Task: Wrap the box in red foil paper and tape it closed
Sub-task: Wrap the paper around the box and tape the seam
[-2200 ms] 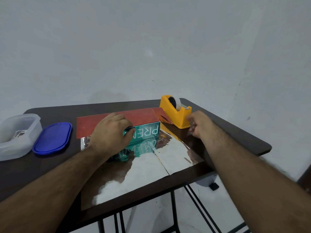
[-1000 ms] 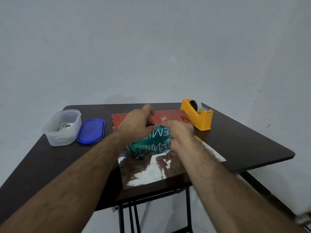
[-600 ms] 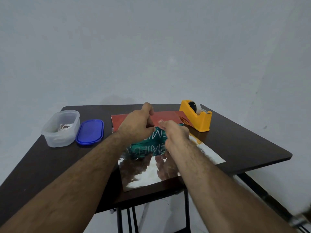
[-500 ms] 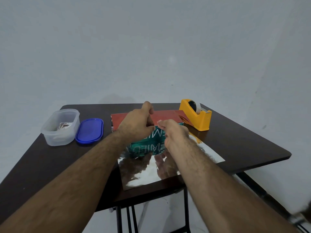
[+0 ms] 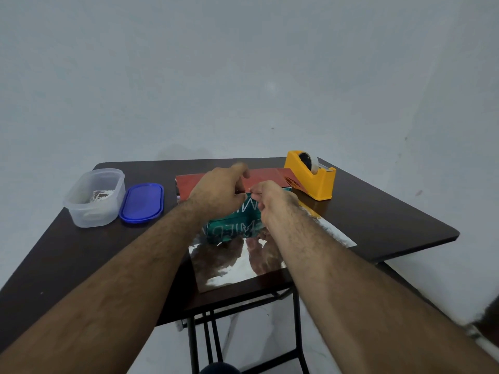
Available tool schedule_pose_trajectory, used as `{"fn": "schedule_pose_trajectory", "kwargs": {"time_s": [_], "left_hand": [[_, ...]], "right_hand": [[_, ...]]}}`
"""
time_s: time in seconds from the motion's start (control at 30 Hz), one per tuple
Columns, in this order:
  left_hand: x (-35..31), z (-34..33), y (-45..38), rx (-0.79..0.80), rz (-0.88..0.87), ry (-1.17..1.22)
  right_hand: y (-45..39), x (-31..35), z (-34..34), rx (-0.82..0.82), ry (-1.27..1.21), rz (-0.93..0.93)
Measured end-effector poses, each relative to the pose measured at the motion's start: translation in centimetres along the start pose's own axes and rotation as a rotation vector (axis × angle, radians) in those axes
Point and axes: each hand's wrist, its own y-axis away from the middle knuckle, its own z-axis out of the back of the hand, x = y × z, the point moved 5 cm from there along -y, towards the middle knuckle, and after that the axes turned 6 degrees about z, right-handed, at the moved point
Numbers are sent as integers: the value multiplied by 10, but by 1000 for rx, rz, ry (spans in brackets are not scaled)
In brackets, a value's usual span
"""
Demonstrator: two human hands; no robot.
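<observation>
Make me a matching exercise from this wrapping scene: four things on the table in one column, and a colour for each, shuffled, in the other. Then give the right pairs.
Things:
1. tape dispenser
2. oval lid
3. box
4. table

Colours:
A. blue
B. dark brown
C. yellow
D. teal with white letters

Right pairs: 1-C, 2-A, 3-D, 4-B.

The tape dispenser stands at the far right of the table, the oval lid lies flat beside a clear plastic tub, and the box sits on the foil paper under both hands.
</observation>
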Motion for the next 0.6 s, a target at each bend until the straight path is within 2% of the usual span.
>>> {"fn": "schedule_pose_trajectory", "kwargs": {"time_s": [0.2,0.23,0.37,0.6], "left_hand": [[-6,-2,1,16,-57,-52],[-7,-1,1,13,-69,-61],[-9,-2,1,-9,-99,-93],[-8,-5,0,-9,-127,-94]], "right_hand": [[-4,-3,-1,101,-39,-40],[-8,-6,-1,91,-52,-37],[-15,-17,7,-158,-61,9],[-13,-19,12,-90,-21,-32]]}}
